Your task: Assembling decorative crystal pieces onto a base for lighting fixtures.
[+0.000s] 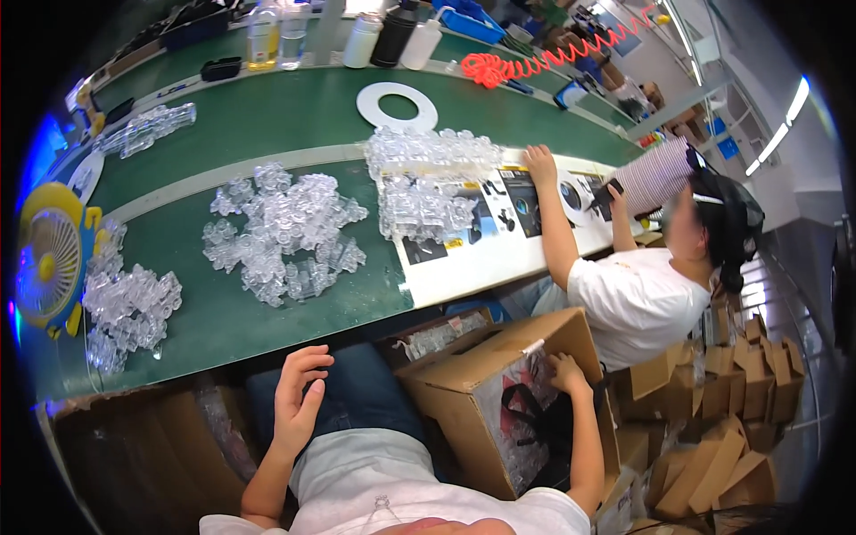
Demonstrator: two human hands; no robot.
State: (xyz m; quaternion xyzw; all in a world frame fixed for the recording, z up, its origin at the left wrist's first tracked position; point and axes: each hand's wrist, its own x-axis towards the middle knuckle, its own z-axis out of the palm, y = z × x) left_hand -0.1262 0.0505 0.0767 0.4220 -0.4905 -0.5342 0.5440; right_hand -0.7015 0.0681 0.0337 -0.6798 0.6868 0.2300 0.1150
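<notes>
My left hand (299,397) is raised over my lap in front of the bench edge, holding nothing, its fingers loosely bent and the thumb apart. On my right a cardboard box (446,401) stands tilted beside my legs. Into it reaches my right hand (568,374), near black straps (526,415) and clear plastic material; the fingers are bent, and the box contents hide whether they grip anything. Loose clear plastic parts (294,227) lie in a heap on the green bench (374,259). Clear parts (428,183) also sit in rows on a printed white board (464,267).
A co-worker (633,285) sits to the right, with one hand on the board. A yellow-blue fan (49,259) and another heap of clear parts (134,308) are at the left. Behind are a white ring (397,107), bottles (361,40) and a red coiled hose (486,69).
</notes>
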